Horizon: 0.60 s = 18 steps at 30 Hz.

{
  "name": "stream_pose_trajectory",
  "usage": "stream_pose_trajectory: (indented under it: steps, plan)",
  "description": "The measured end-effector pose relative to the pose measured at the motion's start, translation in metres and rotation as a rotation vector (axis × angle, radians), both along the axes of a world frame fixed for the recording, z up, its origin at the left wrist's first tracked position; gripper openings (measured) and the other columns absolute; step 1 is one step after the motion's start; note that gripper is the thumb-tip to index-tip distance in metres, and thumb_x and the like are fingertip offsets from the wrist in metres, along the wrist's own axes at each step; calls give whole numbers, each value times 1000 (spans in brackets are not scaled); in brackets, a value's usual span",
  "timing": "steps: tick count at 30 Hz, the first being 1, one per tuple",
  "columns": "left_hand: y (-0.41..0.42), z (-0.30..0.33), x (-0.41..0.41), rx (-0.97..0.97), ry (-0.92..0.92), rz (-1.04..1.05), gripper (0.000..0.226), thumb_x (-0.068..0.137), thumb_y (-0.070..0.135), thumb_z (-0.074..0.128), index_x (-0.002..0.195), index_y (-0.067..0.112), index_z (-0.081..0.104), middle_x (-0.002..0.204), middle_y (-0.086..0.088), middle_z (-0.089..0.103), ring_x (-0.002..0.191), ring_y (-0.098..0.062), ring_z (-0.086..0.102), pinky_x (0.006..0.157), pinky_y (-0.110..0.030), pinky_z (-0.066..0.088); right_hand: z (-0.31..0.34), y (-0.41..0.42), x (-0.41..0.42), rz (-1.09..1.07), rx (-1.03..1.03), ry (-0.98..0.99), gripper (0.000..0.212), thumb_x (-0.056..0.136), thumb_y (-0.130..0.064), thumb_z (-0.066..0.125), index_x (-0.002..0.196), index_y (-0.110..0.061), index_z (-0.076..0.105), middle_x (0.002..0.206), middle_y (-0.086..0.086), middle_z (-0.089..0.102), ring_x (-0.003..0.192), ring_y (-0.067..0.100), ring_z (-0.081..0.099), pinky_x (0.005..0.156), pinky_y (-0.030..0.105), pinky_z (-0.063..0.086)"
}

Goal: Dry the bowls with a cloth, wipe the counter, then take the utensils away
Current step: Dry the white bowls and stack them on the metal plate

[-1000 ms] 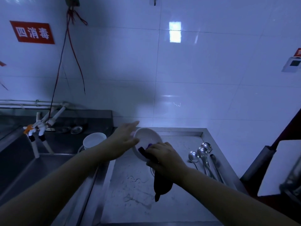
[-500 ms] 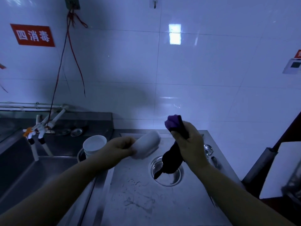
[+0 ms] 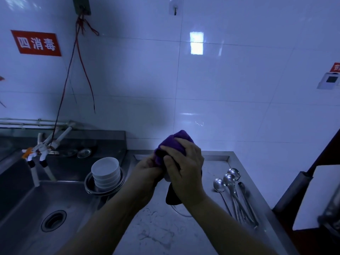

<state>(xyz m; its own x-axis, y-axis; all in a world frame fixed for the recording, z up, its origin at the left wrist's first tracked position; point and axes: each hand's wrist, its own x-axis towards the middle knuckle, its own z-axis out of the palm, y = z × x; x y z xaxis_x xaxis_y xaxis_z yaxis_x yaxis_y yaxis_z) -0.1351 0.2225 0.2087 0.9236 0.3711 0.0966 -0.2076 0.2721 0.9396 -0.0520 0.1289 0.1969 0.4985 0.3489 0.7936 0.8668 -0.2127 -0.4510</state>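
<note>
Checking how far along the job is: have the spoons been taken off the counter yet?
No. The spoons lie on the steel counter, to the right of both hands, which are busy with the purple cloth.

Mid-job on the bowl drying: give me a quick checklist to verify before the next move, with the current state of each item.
1. Purple cloth in grasp: ok, the right hand presses it and the left hand holds it from below.
2. Bowl inside the cloth: cannot tell, the cloth and hands hide it.
3. Bowl dry: cannot tell.
4. Stack of white bowls steady: ok, it sits upright in the metal dish beside the sink.
5. Spoons out of the way: ok, they lie on the counter right of the hands.
6. Counter wiped: not ok, streaks show.
</note>
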Motion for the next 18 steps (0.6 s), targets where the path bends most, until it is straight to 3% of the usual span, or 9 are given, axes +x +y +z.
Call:
stream_pose_trajectory:
  steps: [4,7,11,14,16,18]
  plan:
    - [2,4,0,19,-30,3,32,85,-9,45,105,8,64,98,-10,72,89,-21,68,71,-26,56,31,8,17,85,58,345,27,89,-37,49,101,-27,71,109,-8,61,107,11,48,92,31,39]
    - [7,5,-1,5,-42,25,29,77,0,53,104,7,63,97,-9,72,86,-19,68,69,-25,56,45,10,30,176,69,614,23,94,-30,48,82,-33,68,89,-13,63,87,3,56,78,24,39]
    - [13,5,-4,-111,-73,64,32,76,5,52,105,6,62,97,-8,71,85,-18,66,74,-29,55,30,5,31,135,135,716,34,99,-31,43,68,-26,58,75,-4,59,69,9,52,63,23,38]
    - [19,4,-7,-232,-116,97,31,76,8,50,104,5,62,97,-10,71,86,-19,67,75,-29,56,9,5,25,41,119,635,23,99,-28,45,91,-22,65,86,0,53,83,16,54,71,24,37]
    - [20,1,-8,-282,-123,107,28,82,7,48,106,4,61,98,-11,71,86,-19,68,74,-28,58,5,5,19,-3,174,599,24,96,-24,51,114,-18,66,92,-3,51,91,17,56,78,21,40]
    - [17,-3,-9,-325,-120,122,26,90,3,42,107,5,61,97,-10,72,85,-18,69,70,-27,58,8,6,11,-36,207,474,29,92,-19,59,121,-18,64,98,-1,50,94,17,54,83,20,42]
